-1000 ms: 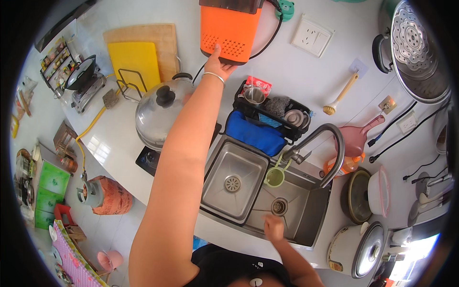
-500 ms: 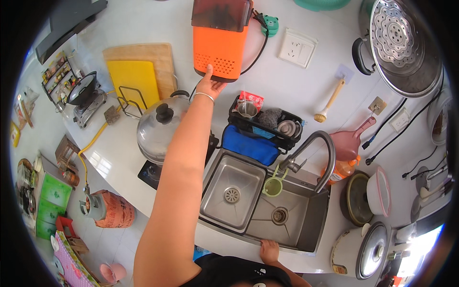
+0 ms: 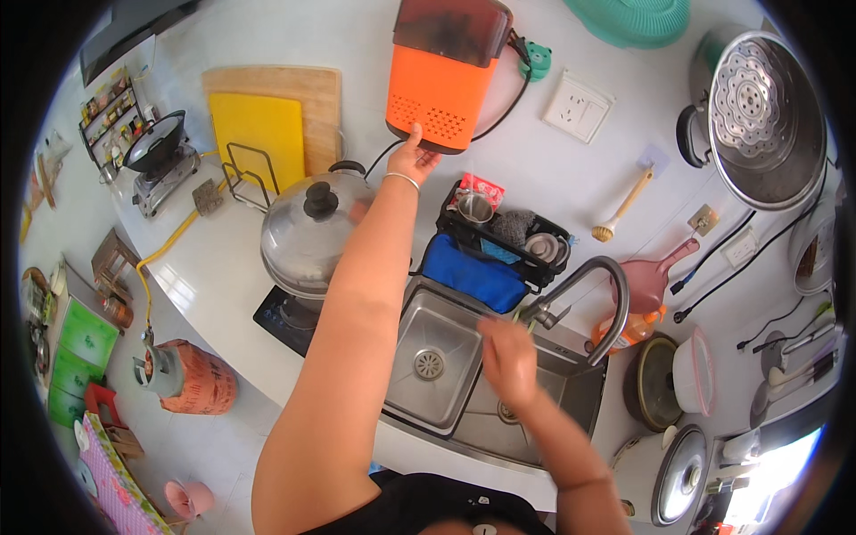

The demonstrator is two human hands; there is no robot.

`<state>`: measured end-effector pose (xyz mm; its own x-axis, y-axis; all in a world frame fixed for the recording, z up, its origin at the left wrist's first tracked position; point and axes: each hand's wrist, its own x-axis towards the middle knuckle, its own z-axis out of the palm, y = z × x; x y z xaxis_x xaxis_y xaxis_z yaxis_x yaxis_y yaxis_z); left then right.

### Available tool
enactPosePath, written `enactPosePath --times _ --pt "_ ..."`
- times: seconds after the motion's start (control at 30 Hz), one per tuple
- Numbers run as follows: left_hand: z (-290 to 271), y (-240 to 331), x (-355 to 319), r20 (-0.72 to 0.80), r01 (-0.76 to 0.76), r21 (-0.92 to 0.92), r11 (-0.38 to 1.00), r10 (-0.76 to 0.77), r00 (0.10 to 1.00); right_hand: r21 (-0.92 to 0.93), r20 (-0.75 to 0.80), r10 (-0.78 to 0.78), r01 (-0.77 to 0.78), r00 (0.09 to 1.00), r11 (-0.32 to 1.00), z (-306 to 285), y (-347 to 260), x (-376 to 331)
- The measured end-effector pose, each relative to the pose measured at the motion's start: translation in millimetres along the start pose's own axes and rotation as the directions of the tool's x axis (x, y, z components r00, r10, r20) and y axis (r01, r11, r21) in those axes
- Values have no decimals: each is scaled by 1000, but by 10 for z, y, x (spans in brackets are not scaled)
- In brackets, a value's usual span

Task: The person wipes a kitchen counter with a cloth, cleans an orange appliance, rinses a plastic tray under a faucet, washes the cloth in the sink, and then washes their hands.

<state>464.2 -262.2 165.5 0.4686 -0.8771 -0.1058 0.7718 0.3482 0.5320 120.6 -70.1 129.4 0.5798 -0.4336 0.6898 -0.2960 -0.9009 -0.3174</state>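
At the top, an orange wall-mounted holder [image 3: 439,94] with a dark see-through lid and a black cord hangs on the white wall. My left hand [image 3: 415,160] grips its bottom edge, thumb on the perforated front and fingers beneath. Over the double sink [image 3: 428,325], my right hand [image 3: 510,361] is raised beside the grey faucet [image 3: 615,299]. Motion smears its fingers, so I cannot make out anything in them. It covers most of the green strainer that hangs by the faucet.
Left of my arm, a large lidded pot [image 3: 299,236] stands on a black cooktop [image 3: 285,321]. Behind the sink sits a black caddy [image 3: 455,223] with a blue cloth [image 3: 473,272]. A steamer pot [image 3: 767,169] hangs at upper right, above a rice cooker [image 3: 664,477] on the counter.
My right hand has left the sink's front edge and risen over the basin toward the faucet. My left hand stays at the orange holder's bottom. The view has shifted slightly.
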Motion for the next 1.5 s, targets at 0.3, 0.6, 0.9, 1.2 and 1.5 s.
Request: enactPosePath --times 0.3,0.6,0.9,1.2,1.5 --pt "-3 -114 36 144 -72 -155 985 95 985 -642 476 -313 568 822 515 164 481 2658" --pt "-49 -14 -163 100 -15 0 1000 15 995 -681 586 -233 627 776 378 478 738 2910" --pt "-86 67 -549 113 34 43 998 -39 993 -625 546 -260 594 797 507 457 692 2904" --pt "-464 -173 -1639 279 256 221 941 -312 908 -204 558 -115 270 822 941 -52 430 2468" --pt "-419 -611 -2688 397 347 206 915 -402 825 35 425 -12 -3 905 999 -841 356 650"
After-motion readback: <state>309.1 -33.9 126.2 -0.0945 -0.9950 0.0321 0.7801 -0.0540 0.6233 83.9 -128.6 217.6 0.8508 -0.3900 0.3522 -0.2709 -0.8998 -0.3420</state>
